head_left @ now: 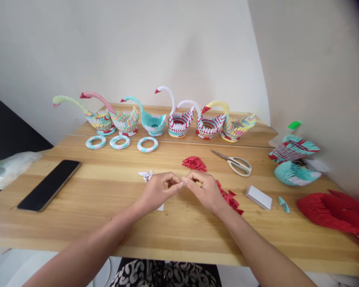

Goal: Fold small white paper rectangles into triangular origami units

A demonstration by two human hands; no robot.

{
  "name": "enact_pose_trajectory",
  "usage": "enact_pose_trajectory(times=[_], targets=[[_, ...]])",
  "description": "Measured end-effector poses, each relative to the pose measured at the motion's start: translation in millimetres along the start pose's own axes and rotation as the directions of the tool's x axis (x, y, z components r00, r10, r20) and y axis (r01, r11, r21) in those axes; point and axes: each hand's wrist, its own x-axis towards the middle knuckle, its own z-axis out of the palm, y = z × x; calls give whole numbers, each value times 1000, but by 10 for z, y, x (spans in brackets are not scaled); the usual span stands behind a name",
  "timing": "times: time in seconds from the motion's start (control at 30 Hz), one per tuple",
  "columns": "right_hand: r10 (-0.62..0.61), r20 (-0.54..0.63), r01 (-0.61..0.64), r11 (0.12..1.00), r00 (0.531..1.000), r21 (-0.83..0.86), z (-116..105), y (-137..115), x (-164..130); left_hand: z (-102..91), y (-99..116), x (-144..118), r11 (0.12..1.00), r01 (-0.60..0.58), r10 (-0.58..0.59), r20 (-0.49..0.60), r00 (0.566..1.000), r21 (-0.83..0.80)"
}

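A small white paper piece [181, 184] is being pinched between the fingertips of the left hand [157, 190] and the right hand [204, 190], which are being held together just above the middle of the wooden table [107, 191]. Both hands are being kept closed on it, with the fingers curled in and the thumbs pressed against the paper; most of the piece is being hidden by the fingers.

Just behind the left hand, a folded white paper unit [146, 175] is lying on the table, and a white scrap [160, 207] is showing below that hand. A pile of red folded pieces [194, 163] is lying behind the right hand, and a second red pile [231, 198] is lying just beside the right wrist.

A pair of scissors [235, 163] is lying near the red piles, and a stack of white paper strips [259, 197] is lying farther right. A black phone [50, 184] is lying face up well apart on the left.

Along the back of the table, 6 paper swans [154, 121] are being displayed in a row, with 3 paper rings [119, 142] laid in front of those on the left. At the right edge, 2 unfinished teal swan bodies [294, 165] and a large red paper body [336, 211] are being kept.
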Motion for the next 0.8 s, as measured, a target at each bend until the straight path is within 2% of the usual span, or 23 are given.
enact_pose_trajectory(times=[0.07,0.17,0.37,0.47,0.57,0.8], targets=[[24,20,-24,999,1000,25,3,16,4,-11,-6,13,995,63,-61,34,998,-71],[42,66,-49,993,997,104,-27,46,18,-30,-20,29,986,88,-84,37,996,-139],[32,162,-58,986,986,158,-104,45,43,-39,-49,29,976,60,-75,-64,995,-210],[52,133,-71,987,990,142,-77,35,41,-40,-22,16,983,53,-67,-73,995,-177],[51,58,-57,993,997,108,-61,29,41,-51,17,7,989,34,-39,-29,999,-145],[-63,11,63,998,998,2,-97,-26,29,-53,-17,20,969,58,-52,30,998,-241]])
